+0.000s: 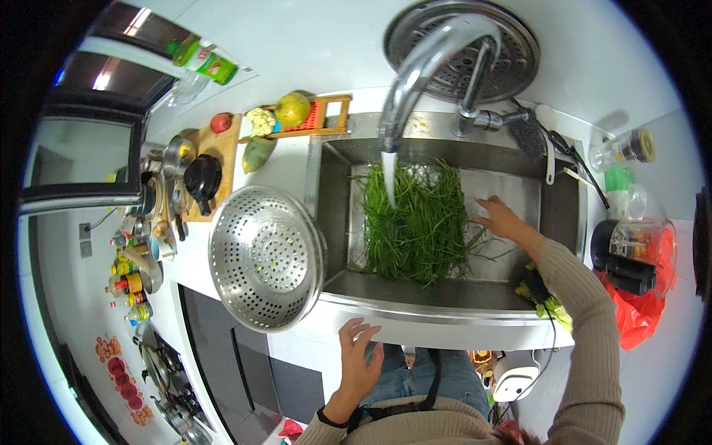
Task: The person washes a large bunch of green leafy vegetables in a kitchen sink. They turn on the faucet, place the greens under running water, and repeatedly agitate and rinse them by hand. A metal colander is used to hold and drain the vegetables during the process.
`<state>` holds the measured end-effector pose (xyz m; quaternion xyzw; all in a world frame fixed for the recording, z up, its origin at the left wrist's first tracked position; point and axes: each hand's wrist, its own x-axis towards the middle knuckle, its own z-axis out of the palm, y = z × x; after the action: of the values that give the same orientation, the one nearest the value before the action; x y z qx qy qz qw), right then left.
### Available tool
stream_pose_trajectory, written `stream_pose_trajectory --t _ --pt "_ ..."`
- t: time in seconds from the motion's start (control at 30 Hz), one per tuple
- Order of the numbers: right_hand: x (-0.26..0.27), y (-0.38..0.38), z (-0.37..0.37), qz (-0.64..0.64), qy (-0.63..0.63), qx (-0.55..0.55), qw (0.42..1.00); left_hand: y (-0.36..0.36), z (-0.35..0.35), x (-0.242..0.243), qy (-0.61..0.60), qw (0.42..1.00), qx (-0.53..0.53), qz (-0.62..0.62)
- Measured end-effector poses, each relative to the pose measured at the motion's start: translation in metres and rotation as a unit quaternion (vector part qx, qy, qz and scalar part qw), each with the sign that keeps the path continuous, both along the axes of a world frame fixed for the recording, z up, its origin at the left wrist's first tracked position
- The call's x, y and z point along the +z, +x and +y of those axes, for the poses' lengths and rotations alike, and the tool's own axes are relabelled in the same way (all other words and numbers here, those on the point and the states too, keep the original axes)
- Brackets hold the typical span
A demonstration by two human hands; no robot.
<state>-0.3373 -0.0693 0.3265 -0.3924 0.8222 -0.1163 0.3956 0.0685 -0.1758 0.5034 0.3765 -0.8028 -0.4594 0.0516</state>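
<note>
A large bunch of long, thin green leafy stems (417, 222) lies in the stainless steel sink (500, 297). Water streams onto it from the chrome faucet (409, 83). My right hand (503, 222) is over the right part of the basin, fingers spread and empty, just right of the greens and near some stray stems. My left hand (356, 356) hovers empty in front of the counter's edge, its fingers apart and bent. To the left of the basin a steel colander (267, 256) stands on the white counter, with small green bits in it.
A wooden rack (336, 114) with a cauliflower and a round yellow-green fruit stands behind the colander. A black pan (203, 178) is on the cutting board (231, 150). At the right are a blender jug (639, 245), a red plastic bag (634, 317), a scrubber (524, 133) and leafy scraps (556, 311).
</note>
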Motion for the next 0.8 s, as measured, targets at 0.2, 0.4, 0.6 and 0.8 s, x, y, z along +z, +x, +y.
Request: stream_pose_trajectory --t 0.2,0.4,0.6,0.8 --pt "0.056 -0.007 0.054 0.151 -0.175 -0.055 0.971 0.007 -0.002 0.004 0.024 0.998 0.065 0.009" --pt "0.076 0.006 0.078 0.11 -0.211 -0.048 0.97 0.059 -0.039 -0.009 0.068 0.913 0.387 0.112" --pt "0.095 0.066 0.056 0.232 -0.155 0.029 0.96 0.104 -0.106 -0.009 0.085 0.852 0.492 0.156" --pt "0.128 0.138 -0.008 0.113 -0.232 0.047 0.965 0.114 -0.156 -0.016 0.124 0.865 0.441 0.205"
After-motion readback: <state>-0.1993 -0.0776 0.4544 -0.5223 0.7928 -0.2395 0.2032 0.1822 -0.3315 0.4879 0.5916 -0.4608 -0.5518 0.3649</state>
